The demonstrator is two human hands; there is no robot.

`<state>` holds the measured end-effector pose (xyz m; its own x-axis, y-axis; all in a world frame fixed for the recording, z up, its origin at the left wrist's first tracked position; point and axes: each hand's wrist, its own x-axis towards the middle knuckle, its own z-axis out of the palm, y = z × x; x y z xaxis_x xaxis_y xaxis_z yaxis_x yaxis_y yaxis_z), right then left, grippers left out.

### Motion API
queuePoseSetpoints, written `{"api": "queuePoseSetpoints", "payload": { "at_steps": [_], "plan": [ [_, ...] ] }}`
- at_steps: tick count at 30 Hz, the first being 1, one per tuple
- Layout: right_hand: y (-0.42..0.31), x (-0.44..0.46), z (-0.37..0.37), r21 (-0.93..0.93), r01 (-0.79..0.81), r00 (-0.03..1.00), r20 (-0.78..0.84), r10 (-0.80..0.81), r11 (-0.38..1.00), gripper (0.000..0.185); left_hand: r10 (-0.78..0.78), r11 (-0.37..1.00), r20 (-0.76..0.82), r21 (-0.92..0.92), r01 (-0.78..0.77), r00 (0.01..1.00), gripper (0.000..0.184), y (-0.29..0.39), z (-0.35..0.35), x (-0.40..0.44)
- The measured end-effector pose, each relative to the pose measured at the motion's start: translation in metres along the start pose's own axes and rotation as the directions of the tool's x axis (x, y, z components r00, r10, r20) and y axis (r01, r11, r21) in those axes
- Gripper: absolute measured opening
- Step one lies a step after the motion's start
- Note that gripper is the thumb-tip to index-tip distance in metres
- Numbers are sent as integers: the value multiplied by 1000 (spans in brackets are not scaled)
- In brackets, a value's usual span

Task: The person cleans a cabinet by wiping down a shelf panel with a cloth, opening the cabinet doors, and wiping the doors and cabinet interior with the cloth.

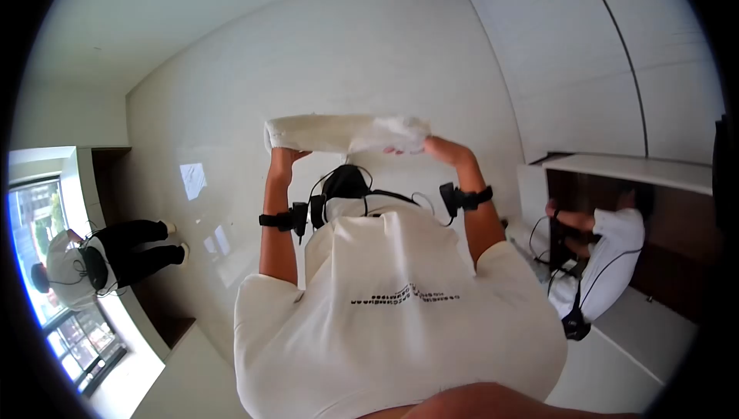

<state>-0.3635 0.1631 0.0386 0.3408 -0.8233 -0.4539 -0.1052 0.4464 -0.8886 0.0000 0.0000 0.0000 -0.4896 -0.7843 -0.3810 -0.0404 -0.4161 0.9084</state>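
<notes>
A long off-white cloth [331, 132] is stretched sideways in front of my body, with small red marks near its right end. My left hand [285, 155] grips the left end, most of its fingers covered by the fabric. At the other end my right hand [448, 149] is closed on the bunched, whiter part, and its fingertips are hidden. Black bands with small devices are strapped around both my forearms.
Below me is a pale glossy floor [346, 49]. On the left, a person [115, 261] stands by a bright window [38, 211]. To the right, another person [608, 253] reaches into a dark brown open cabinet [677, 265]. Pale panels [570, 57] line the upper right.
</notes>
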Motion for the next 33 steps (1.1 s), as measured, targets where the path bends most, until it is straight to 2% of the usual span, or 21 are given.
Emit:
{"api": "queuePoseSetpoints", "payload": {
  "at_steps": [1, 2, 3, 4, 5, 6, 7, 9, 10, 12, 13, 15, 16, 17, 19, 22, 23, 26, 27, 30, 33],
  "plan": [
    [12, -4, 8, -47, 22, 1000, 0, -22, 999, 54, 139, 989, 39, 34, -141, 989, 59, -4, 5, 12],
    [25, -8, 15, -94, 45, 999, 0, -45, 995, 53, 155, 985, 65, 64, -159, 986, 58, -9, 11, 20],
    [-34, 11, -7, -117, -2, 997, -80, -7, 993, 53, 26, 998, 98, 47, -30, 995, 58, 37, 2, 61],
    [-58, 34, -47, -119, 93, 984, -142, -110, 988, 54, 138, 988, 162, 52, -148, 977, 57, 74, 16, 104],
    [-62, 34, -60, -50, 154, 968, -192, -160, 987, 57, 125, 984, 234, 94, -150, 964, 57, 94, 27, 121],
    [-82, -5, -96, -106, 119, 949, -279, -145, 987, 59, 184, 982, 337, -17, -189, 923, 57, 88, 87, 155],
    [-99, -11, -115, 39, 169, 905, -402, -140, 985, 66, 206, 978, 421, -53, -203, 883, 57, 95, 119, 182],
    [-78, 6, -132, -32, 242, 770, -601, -212, 970, 73, 128, 988, 579, -1, -156, 806, 67, 107, 138, 210],
    [-77, 16, -141, 9, 260, 742, -642, -194, 965, 77, 135, 985, 721, -26, -168, 679, 63, 116, 150, 231],
    [-96, 32, -182, 9, 299, 673, -711, -204, 954, 85, 64, 972, 721, 111, -206, 690, 59, 144, 194, 270],
    [-106, 35, -205, -91, 312, 674, -680, -288, 946, 89, 37, 959, 712, 171, -224, 701, 58, 153, 219, 284],
    [-114, 60, -243, -240, 357, 686, -589, -428, 903, 96, 118, 838, 766, 264, -477, 632, 61, 166, 247, 325],
    [-114, 76, -265, -223, 330, 734, -551, -398, 917, 102, 120, 755, 798, 313, -577, 590, 63, 168, 255, 340],
    [-117, 85, -290, -166, 329, 774, -517, -366, 930, 101, 99, 782, 785, 319, -535, 612, 65, 169, 267, 359],
    [-147, 103, -329, -329, 279, 765, -492, -416, 902, 101, 39, 813, 772, 344, -469, 634, 69, 174, 281, 400],
    [-180, 112, -378, -421, 380, 705, -444, -553, 823, 90, 192, 731, 751, 320, -603, 632, 68, 219, 297, 426],
    [-185, 120, -403, -416, 351, 714, -460, -527, 839, 84, 231, 705, 741, 320, -634, 630, 67, 231, 303, 440],
    [-179, 160, -464, -422, 288, 744, -467, -478, 860, 62, 201, 875, 682, 197, -441, 703, 39, 243, 309, 490],
    [-180, 159, -474, -472, 231, 748, -473, -466, 851, 61, 265, 893, 672, 99, -439, 691, 34, 248, 313, 494],
    [-176, 178, -535, -476, 36, 790, -525, -317, 878, 57, 364, 812, 672, 110, -573, 645, 34, 261, 330, 560],
    [-157, 192, -576, -314, 37, 787, -576, -221, 949, 53, 161, 955, 607, 104, -278, 778, 36, 256, 337, 631]
  ]
}}
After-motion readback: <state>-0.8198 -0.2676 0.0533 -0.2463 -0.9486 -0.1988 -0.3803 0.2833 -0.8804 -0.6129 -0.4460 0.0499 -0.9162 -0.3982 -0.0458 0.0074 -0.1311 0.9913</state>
